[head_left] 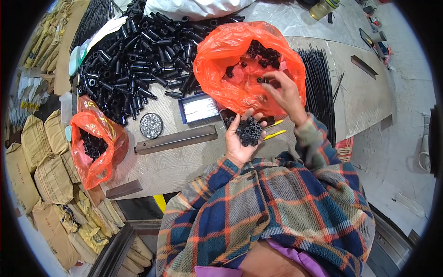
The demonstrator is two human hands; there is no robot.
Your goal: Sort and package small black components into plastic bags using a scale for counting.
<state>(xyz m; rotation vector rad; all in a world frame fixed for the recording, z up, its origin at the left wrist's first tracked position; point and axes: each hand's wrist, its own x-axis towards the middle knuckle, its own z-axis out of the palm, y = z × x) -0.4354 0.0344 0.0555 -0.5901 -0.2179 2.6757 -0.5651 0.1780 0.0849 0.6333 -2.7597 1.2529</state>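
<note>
left hand (240,138) palm-up, cupping black rings (249,131)

Two orange bags (251,64) (94,143); tan sacks (46,171) left.

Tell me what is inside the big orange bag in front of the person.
The big orange bag holds small black plastic sleeves, and the right hand reaches in among them. Its folds hide how deep the pile goes.

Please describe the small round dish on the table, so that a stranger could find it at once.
Start from the big heap of black tubes on the table. Just below it, between the small orange bag and the white tray, sits the round dish. It alone is circular, filled with tiny silvery bits.
</note>
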